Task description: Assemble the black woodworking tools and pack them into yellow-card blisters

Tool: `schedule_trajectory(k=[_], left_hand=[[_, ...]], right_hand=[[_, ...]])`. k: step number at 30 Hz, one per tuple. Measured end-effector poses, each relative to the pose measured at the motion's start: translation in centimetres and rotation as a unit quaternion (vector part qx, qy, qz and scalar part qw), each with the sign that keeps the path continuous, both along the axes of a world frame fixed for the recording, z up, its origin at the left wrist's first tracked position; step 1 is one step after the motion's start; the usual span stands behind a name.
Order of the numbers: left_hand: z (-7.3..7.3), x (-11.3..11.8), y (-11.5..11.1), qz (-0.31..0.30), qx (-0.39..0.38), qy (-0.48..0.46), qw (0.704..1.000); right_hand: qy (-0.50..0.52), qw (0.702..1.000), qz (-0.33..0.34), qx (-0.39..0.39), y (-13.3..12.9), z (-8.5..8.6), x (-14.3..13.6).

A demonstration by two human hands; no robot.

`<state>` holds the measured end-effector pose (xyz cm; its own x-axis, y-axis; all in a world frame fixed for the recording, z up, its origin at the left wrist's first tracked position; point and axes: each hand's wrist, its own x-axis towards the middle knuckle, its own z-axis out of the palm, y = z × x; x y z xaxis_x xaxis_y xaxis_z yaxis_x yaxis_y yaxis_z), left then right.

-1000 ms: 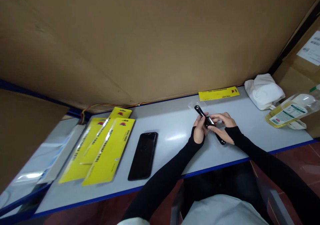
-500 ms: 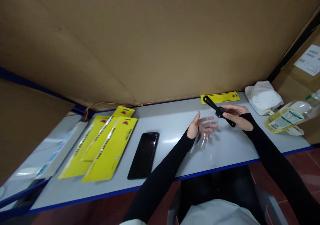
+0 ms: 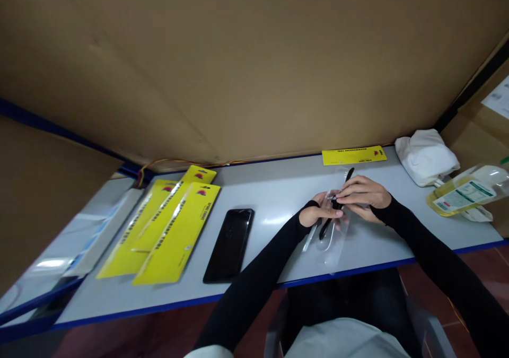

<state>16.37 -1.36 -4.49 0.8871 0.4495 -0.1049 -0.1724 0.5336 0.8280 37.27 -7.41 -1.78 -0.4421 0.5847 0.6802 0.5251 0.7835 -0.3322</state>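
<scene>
Grey-white table [image 3: 274, 188], blue edge, brown cardboard wall [image 3: 254, 71] close behind. Left side: three overlapping flat yellow packs [image 3: 177, 241], glossy, then a black phone [image 3: 229, 245], screen dark; nothing stands between the hands and the black tool [image 3: 334, 205]. Back edge: one yellow card [image 3: 353, 155]; far right, crumpled white cloth [image 3: 427, 156] and clear bottle [image 3: 463, 191] of yellow liquid, its end cut off by the frame. Tool is slim, bar-like, tilted, between both hands above the table's front right. Left hand [image 3: 318, 214] clamps it, thumb on top; right hand [image 3: 366, 196] has fingertips pinched at its middle, hiding the detail. Transparent plastic [image 3: 336, 246] around it, outline hard to make out.
</scene>
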Motion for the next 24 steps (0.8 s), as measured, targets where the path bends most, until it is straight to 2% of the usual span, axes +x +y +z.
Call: schedule_trajectory(k=[4,6,11,18,24], left_hand=[[-1.1,0.2,0.0,0.067,0.012,0.013,0.998],[-1.4,0.2,0.0,0.073,0.006,0.023,0.997],[-0.6,0.2,-0.1,0.033,-0.01,0.027,0.999],[0.1,0.3,-0.1,-0.044,-0.052,0.045,0.997],[0.7,-0.1,-0.4,-0.106,0.018,0.053,0.993]], right_hand=[[-0.007,1.0,-0.004,-0.001,-0.4,-0.9,-0.5],[-0.002,1.0,-0.009,-0.006,-0.6,-1.2,-0.6],[-0.021,0.997,-0.051,-0.054,-1.4,-1.1,-0.1],[-0.158,0.981,-0.069,-0.093,-1.2,-0.7,0.9],[-0.145,0.976,-0.058,-0.149,-1.1,-0.4,0.6]])
